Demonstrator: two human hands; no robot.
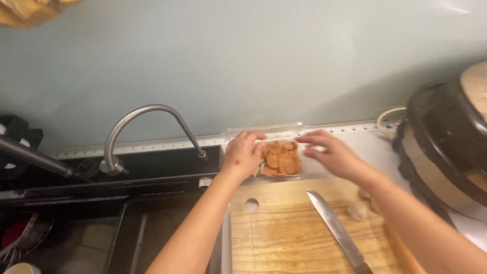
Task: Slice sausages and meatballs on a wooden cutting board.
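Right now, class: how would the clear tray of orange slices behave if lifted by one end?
The clear plastic tray looks thin, so it would probably flex. It seems light. The loosely piled orange slices could slide and spill.

**2 bare arms, no sleeves**

The left hand (243, 155) and the right hand (329, 152) are both bare. No gloves, rings or watch show. Both arms are bare too, all the way down to the picture's bottom edge.
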